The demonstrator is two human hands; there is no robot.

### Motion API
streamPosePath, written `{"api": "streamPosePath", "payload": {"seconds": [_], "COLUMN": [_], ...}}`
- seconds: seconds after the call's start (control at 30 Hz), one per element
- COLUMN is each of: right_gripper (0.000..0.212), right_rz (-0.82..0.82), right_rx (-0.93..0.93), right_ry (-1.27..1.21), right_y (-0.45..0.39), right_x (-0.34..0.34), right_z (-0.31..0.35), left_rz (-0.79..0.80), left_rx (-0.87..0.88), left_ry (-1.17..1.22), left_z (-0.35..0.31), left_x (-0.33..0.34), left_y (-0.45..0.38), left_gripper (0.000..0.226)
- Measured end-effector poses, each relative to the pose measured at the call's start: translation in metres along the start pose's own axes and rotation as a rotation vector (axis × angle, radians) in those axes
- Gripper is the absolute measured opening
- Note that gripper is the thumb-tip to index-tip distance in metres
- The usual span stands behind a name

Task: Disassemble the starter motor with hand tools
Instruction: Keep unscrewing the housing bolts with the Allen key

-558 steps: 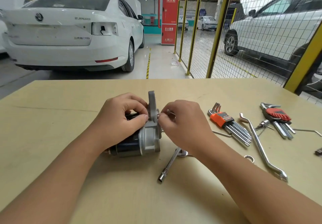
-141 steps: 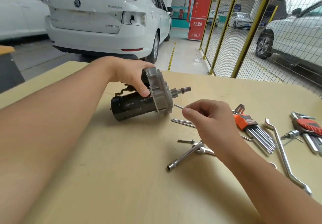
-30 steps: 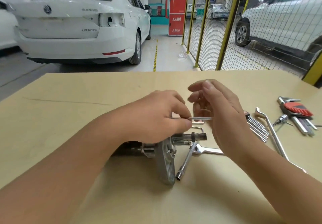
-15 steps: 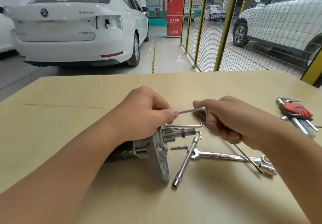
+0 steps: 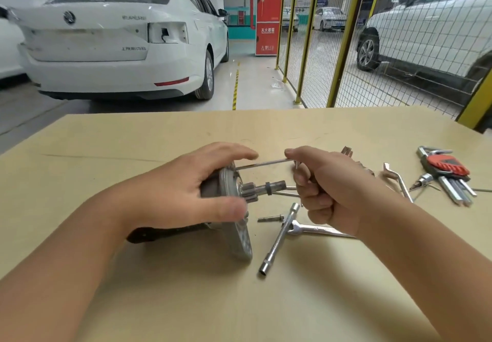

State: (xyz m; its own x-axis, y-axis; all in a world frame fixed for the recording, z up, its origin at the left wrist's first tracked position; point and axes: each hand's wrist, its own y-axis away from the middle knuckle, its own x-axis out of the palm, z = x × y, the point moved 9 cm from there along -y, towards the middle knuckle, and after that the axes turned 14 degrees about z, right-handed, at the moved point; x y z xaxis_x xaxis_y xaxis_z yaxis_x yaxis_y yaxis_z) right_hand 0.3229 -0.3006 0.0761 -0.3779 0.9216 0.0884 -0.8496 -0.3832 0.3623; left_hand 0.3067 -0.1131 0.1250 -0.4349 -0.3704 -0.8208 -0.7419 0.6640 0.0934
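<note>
Head: right hand (image 5: pixel 330 192) grip around hex key (image 5: pixel 263 162)

Head cam, close, looks fwd/down over table (image 5: pixel 80 155).

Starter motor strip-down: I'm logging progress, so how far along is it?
Done: one loose bolt lies on the table. In hand: left hand holds the starter motor while right hand grips a hex key whose tip reaches the end housing. Left: housing still on the body.
</note>
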Motion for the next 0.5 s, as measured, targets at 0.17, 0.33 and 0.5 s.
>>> {"api": "streamPosePath", "payload": {"seconds": [0.17,0.33,0.5], "right_gripper": [0.045,0.037,0.034], "right_rz": [-0.010,-0.046,-0.090], "right_rx": [0.011,0.007,-0.054], "right_ry": [-0.167,-0.338,-0.427], "right_y": [-0.004,-0.005,-0.004], "right_x": [0.005,0.013,0.016], "right_z": [-0.007,-0.012,-0.012], "left_rz": [0.148,0.101,0.054], "left_rx": [-0.215,-0.201,-0.256], "left_ry": [0.033,-0.030,0.004], "left_z": [0.035,0.026,0.033], "left_x": [0.010,0.006,0.011], "left_y": [0.020,0.014,0.018], "left_gripper": [0.139,0.092,0.095]}}
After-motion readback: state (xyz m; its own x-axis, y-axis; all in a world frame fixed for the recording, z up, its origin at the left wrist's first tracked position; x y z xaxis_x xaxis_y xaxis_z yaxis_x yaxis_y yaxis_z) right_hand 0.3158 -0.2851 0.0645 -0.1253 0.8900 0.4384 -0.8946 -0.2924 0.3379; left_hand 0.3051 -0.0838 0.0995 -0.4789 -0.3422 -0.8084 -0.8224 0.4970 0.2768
